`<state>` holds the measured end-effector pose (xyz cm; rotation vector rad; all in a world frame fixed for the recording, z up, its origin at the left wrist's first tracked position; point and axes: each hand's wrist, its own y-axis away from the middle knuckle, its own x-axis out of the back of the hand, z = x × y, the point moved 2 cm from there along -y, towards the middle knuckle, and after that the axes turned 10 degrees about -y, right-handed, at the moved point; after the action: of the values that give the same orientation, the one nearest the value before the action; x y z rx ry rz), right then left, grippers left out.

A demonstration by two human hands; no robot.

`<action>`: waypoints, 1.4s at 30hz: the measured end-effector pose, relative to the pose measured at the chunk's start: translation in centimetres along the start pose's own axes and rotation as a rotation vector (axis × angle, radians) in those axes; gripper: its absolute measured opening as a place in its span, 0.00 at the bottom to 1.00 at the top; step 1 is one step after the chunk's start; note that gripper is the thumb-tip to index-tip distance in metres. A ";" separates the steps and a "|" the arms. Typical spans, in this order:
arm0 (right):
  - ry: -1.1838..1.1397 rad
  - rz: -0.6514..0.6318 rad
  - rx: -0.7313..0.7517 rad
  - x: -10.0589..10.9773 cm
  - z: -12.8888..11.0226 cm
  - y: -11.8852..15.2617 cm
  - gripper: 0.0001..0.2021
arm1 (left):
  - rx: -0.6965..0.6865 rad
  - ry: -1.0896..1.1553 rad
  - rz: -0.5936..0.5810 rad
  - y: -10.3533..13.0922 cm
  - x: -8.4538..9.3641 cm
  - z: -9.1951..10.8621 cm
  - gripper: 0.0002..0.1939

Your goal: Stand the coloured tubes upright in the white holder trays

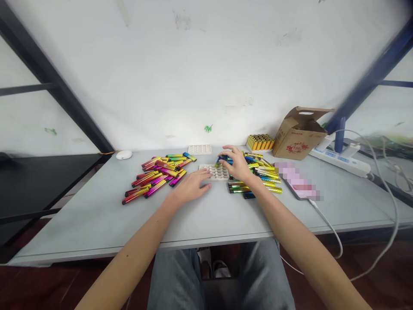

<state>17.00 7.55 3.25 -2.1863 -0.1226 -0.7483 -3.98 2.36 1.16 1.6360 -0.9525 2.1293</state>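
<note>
My left hand (pixel 192 185) lies flat with fingers outstretched, its fingertips at the left edge of a white tray (pixel 222 177) with rows of round holes. Above the tray's right part, my right hand (pixel 238 163) has its thumb and fingers closed around a shiny blue-and-yellow metallic stick (pixel 220 162), partly covered by the fingers. Left of the tray spreads a heap of red, purple and gold metallic sticks (pixel 158 174) with dark ends. To the right, partly behind my right hand and forearm, lies another heap of yellow, green and blue sticks (pixel 269 176).
A second white holed tray (pixel 200 149) lies against the wall. Further right stand a tray packed with upright yellow sticks (pixel 260 142), an open cardboard box (pixel 298 140), a phone (pixel 298 183) on a cable, and a power strip (pixel 342 162). A white case (pixel 124 155) sits far left.
</note>
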 end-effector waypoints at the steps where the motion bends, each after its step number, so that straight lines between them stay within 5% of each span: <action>1: 0.002 -0.009 -0.003 0.0 0.1 0.0 0.09 | 0.001 0.001 0.003 0.0 0.0 0.0 0.20; 20: 0.112 -0.091 -0.002 -1.3 0.2 -0.6 0.12 | 0.005 0.051 0.099 -0.7 -0.9 -0.8 0.18; 27: 0.102 -0.013 -0.013 -0.8 0.3 -0.4 0.23 | 0.002 0.046 0.094 -0.9 -0.8 -0.9 0.17; 42: 0.059 0.009 -0.042 -0.4 1.2 0.0 0.21 | 0.001 0.049 0.095 -0.8 -0.7 -0.8 0.16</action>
<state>17.25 8.48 2.48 -2.2007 -0.0672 -0.8158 -3.94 3.57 0.68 1.5602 -1.0340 2.2209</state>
